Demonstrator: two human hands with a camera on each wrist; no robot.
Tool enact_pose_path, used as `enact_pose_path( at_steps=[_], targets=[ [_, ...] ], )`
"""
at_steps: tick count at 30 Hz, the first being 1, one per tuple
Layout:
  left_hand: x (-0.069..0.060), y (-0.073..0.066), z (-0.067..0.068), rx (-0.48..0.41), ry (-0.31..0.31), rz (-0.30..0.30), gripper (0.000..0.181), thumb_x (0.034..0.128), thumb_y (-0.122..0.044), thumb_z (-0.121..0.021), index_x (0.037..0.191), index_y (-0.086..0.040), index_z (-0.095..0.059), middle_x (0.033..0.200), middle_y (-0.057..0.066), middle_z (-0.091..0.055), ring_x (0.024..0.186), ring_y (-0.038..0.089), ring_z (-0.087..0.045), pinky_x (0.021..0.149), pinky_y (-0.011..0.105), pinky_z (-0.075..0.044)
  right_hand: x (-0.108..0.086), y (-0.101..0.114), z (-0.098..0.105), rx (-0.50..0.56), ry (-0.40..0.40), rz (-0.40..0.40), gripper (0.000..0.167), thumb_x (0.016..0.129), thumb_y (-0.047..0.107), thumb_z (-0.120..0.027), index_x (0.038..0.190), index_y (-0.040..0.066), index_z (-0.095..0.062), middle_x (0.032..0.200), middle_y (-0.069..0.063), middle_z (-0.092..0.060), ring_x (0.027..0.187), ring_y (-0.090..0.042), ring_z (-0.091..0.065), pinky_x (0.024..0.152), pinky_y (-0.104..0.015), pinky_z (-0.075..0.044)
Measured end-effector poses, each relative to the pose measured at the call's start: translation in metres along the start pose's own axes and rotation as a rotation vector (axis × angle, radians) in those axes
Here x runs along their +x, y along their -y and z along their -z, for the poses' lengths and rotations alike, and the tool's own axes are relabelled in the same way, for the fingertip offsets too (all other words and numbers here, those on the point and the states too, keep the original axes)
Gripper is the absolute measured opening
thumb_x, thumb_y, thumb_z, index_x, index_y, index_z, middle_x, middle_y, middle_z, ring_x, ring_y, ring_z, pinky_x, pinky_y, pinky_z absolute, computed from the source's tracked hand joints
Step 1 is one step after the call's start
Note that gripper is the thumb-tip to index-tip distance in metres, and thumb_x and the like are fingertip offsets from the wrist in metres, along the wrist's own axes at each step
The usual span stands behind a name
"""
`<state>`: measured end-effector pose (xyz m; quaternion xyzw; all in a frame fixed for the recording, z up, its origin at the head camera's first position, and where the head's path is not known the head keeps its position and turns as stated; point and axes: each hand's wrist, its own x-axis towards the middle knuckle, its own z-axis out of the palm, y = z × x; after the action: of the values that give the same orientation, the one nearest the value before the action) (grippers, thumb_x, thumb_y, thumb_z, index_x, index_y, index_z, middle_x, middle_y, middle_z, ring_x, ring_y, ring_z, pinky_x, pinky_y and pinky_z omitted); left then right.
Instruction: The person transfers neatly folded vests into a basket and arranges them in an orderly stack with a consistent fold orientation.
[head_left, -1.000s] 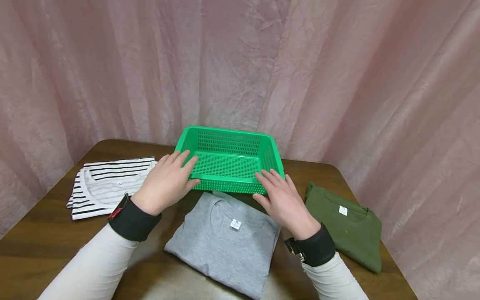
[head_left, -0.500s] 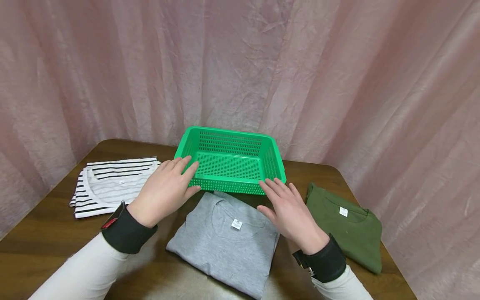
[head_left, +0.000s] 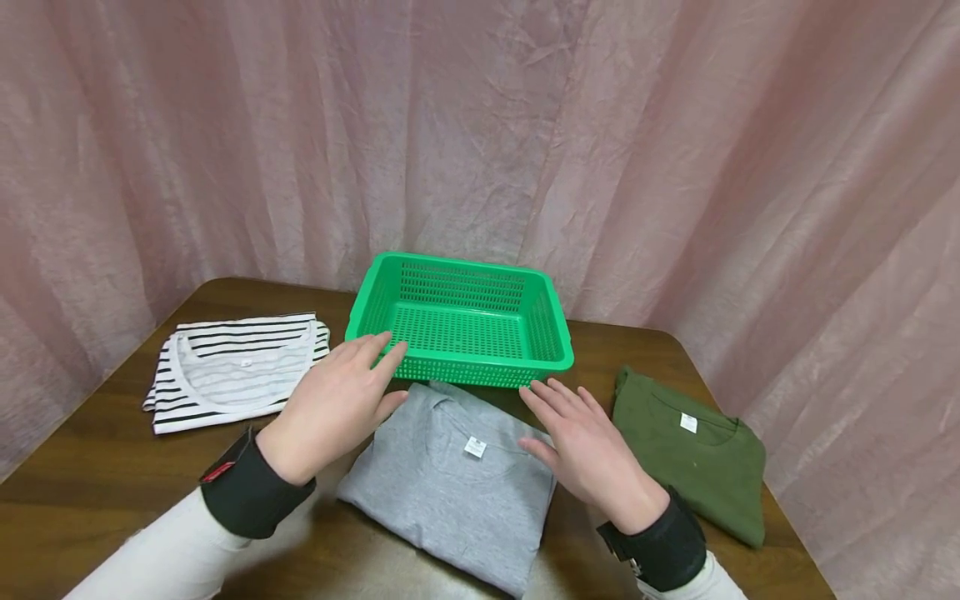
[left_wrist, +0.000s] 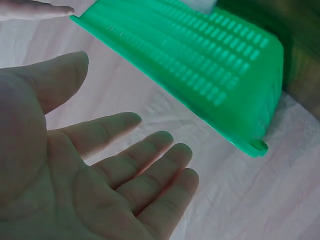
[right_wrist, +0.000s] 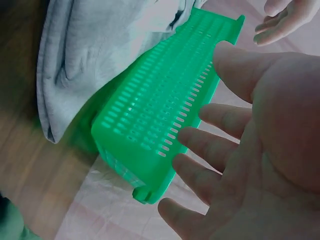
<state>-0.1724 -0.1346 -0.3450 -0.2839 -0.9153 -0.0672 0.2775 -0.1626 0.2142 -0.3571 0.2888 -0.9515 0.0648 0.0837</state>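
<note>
A green plastic basket (head_left: 457, 329) with slotted walls stands at the back of the table, nothing inside it. In front of it lies a folded grey T-shirt (head_left: 457, 492) with a white neck label. My left hand (head_left: 337, 400) hovers near the basket's front left corner, fingers spread and holding nothing; its palm (left_wrist: 75, 185) shows in the left wrist view. Above the grey shirt's right side is my right hand (head_left: 592, 450), fingers extended and nothing in them. The right wrist view shows that palm (right_wrist: 250, 165) apart from the basket's wall.
A folded white shirt with black stripes (head_left: 240, 375) lies on the left of the wooden table (head_left: 60, 517). On the right is a folded dark green T-shirt (head_left: 690, 458). Pink curtains (head_left: 480, 125) hang behind the table.
Both hands have drawn back from the basket toward the person, the right one also shifting right. The basket and shirts stay about where they were.
</note>
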Motion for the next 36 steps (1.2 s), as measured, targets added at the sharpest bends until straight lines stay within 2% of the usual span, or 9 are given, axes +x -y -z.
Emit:
enact_pose_path(
  at_steps=[8, 18, 22, 26, 32, 36],
  targets=[
    [-0.007, -0.009, 0.001, -0.006, 0.016, 0.011, 0.063, 0.0946, -0.028, -0.091, 0.143, 0.004, -0.067, 0.137, 0.028, -0.068, 0.124, 0.044, -0.069, 0.105, 0.055, -0.056, -0.008, 0.002, -0.003, 0.017, 0.008, -0.004, 0.069, 0.105, 0.037, -0.078, 0.162, 0.007, -0.055, 0.164, -0.015, -0.055, 0.155, -0.039, -0.047, 0.125, -0.061, -0.035],
    [-0.018, -0.015, -0.005, -0.007, 0.045, 0.002, 0.059, 0.0925, -0.028, -0.093, 0.138, 0.002, -0.07, 0.112, 0.018, -0.07, 0.098, 0.036, -0.071, 0.084, 0.049, -0.06, -0.018, 0.006, -0.003, 0.049, 0.031, -0.06, 0.061, 0.106, 0.038, -0.077, 0.156, 0.007, -0.061, 0.158, -0.013, -0.06, 0.15, -0.036, -0.053, 0.123, -0.055, -0.039],
    [-0.026, -0.015, -0.011, -0.019, 0.063, 0.006, 0.057, 0.0917, -0.027, -0.093, 0.136, 0.001, -0.071, 0.105, 0.014, -0.069, 0.09, 0.033, -0.068, 0.077, 0.047, -0.059, -0.021, 0.008, -0.001, 0.052, 0.031, -0.108, 0.058, 0.106, 0.04, -0.077, 0.154, 0.01, -0.064, 0.154, -0.009, -0.064, 0.144, -0.032, -0.059, 0.114, -0.052, -0.049],
    [-0.032, -0.015, -0.014, -0.038, 0.107, 0.032, 0.052, 0.0942, -0.027, -0.091, 0.134, 0.001, -0.072, 0.1, 0.011, -0.068, 0.087, 0.03, -0.067, 0.074, 0.045, -0.057, -0.025, 0.011, 0.0, 0.041, 0.023, -0.157, 0.054, 0.105, 0.042, -0.077, 0.151, 0.014, -0.067, 0.143, -0.004, -0.07, 0.133, -0.028, -0.067, 0.101, -0.052, -0.057],
    [-0.036, -0.014, -0.018, -0.056, 0.205, 0.075, 0.05, 0.0957, -0.028, -0.089, 0.133, 0.0, -0.073, 0.101, 0.011, -0.07, 0.091, 0.031, -0.067, 0.078, 0.046, -0.058, -0.028, 0.01, -0.001, 0.027, 0.009, -0.199, 0.048, 0.105, 0.041, -0.078, 0.143, 0.013, -0.073, 0.129, -0.004, -0.075, 0.119, -0.027, -0.071, 0.089, -0.05, -0.06],
    [-0.037, -0.014, -0.02, -0.062, 0.24, 0.088, 0.047, 0.0951, -0.029, -0.09, 0.13, -0.001, -0.073, 0.098, 0.009, -0.07, 0.088, 0.03, -0.067, 0.076, 0.046, -0.057, -0.027, 0.007, -0.002, 0.009, 0.012, -0.229, 0.042, 0.105, 0.039, -0.079, 0.137, 0.013, -0.076, 0.114, -0.002, -0.075, 0.105, -0.023, -0.074, 0.082, -0.046, -0.06]
  ],
)
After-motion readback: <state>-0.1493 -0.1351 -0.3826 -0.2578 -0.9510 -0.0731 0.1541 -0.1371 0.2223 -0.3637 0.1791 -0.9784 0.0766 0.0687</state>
